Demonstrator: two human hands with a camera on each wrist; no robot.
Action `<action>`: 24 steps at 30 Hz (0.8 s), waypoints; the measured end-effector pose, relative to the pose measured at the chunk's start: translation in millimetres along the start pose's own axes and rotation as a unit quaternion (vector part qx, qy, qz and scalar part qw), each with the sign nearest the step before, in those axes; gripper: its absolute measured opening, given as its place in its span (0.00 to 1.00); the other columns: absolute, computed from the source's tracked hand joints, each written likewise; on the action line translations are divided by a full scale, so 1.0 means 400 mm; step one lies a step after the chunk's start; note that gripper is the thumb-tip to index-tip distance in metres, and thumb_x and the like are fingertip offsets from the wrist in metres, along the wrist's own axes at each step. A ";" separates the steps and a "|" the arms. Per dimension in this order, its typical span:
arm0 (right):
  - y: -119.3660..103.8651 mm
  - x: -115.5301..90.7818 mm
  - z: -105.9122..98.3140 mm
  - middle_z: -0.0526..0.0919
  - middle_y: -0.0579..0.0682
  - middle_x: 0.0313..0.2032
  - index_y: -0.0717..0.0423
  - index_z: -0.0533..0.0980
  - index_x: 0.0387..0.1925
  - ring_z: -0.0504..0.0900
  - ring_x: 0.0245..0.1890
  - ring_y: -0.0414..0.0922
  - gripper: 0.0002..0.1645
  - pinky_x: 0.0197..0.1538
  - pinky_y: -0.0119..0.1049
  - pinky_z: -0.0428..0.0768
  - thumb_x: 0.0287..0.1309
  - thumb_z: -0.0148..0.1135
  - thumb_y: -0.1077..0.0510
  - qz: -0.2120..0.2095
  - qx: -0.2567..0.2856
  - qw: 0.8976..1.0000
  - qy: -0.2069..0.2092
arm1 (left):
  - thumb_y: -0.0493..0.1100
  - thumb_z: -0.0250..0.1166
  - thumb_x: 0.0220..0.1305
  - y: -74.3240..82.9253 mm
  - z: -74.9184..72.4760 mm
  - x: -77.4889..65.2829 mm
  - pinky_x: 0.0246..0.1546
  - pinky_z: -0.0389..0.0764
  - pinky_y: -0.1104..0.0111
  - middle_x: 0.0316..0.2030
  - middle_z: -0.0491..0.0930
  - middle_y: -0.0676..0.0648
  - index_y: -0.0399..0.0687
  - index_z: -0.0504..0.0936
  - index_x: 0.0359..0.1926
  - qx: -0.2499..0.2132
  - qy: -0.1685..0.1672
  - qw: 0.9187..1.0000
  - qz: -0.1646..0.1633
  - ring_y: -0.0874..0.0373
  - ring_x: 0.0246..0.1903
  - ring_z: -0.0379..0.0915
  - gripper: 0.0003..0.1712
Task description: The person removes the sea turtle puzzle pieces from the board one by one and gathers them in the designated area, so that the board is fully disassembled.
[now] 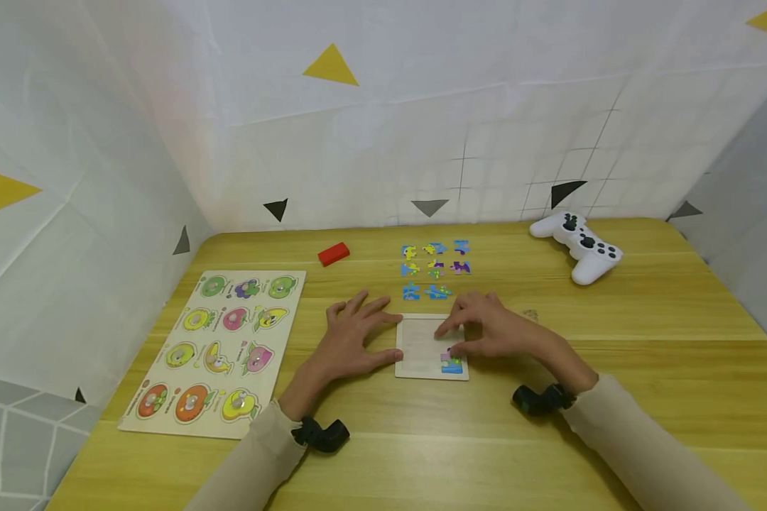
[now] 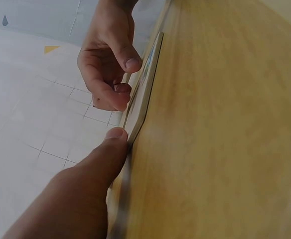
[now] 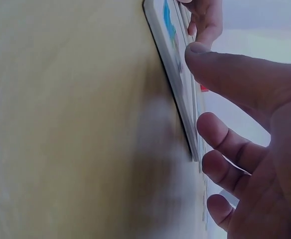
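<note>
A small square puzzle tray [image 1: 418, 348] lies on the table between both hands. Joined jigsaw pieces [image 1: 451, 365] in blue, green and pink fill its lower right corner. My left hand [image 1: 354, 337] has its fingers spread, with thumb and index finger touching the tray's left edge. Over the tray's right side hovers my right hand [image 1: 486, 326], its thumb near the joined pieces. In the left wrist view, the right hand's thumb and fingertips stand apart with nothing visible between them. Beyond the tray, several loose jigsaw pieces [image 1: 434, 269] lie in rows.
On the left lies a wooden fruit puzzle board [image 1: 270, 369]. A red block [image 1: 334, 254] sits at the back, and a white game controller [image 1: 578, 245] at the back right. White patterned cloth [image 1: 371, 156] rises behind the table [image 1: 422, 447].
</note>
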State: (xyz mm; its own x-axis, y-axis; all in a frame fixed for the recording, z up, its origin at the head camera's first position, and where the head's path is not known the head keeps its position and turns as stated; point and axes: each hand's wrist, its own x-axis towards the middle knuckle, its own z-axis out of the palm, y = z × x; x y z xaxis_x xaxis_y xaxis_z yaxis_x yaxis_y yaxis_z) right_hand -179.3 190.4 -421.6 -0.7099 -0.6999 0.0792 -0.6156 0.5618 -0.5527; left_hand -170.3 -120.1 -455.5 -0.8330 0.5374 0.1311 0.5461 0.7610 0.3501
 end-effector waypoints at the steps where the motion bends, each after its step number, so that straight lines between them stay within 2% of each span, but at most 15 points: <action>1: -0.002 -0.001 0.000 0.78 0.41 0.36 0.34 0.87 0.45 0.70 0.43 0.42 0.16 0.44 0.43 0.55 0.52 0.78 0.47 -0.002 0.001 1.000 0.000 | 0.76 0.62 0.59 0.000 0.000 0.000 0.68 0.49 0.41 0.78 0.61 0.55 0.75 0.75 0.67 0.000 0.001 1.000 0.000 0.42 0.80 0.45 0.37; 17: -0.032 -0.008 0.010 0.79 0.40 0.38 0.34 0.87 0.44 0.69 0.44 0.41 0.16 0.47 0.43 0.57 0.51 0.79 0.49 -0.022 0.009 0.999 -0.029 | 0.76 0.61 0.60 0.000 -0.001 -0.001 0.68 0.50 0.42 0.78 0.61 0.55 0.75 0.75 0.67 0.001 0.002 1.000 0.002 0.42 0.80 0.45 0.36; 24: -0.038 -0.010 0.009 0.79 0.40 0.40 0.34 0.87 0.44 0.69 0.46 0.40 0.18 0.47 0.43 0.57 0.49 0.80 0.46 -0.013 0.014 0.999 -0.043 | 0.75 0.62 0.60 0.000 0.000 0.000 0.67 0.50 0.42 0.77 0.62 0.55 0.74 0.75 0.67 0.001 0.004 1.000 0.005 0.42 0.80 0.45 0.36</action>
State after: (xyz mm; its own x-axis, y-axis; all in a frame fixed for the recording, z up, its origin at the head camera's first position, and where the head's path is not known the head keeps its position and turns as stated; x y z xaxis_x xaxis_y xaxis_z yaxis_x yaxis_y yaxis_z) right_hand -165.9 183.3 -416.6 -0.6608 -0.7502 0.0226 -0.6224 0.5308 -0.5752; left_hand -170.2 -120.3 -455.4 -0.8282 0.5422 0.1415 0.5544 0.7563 0.3474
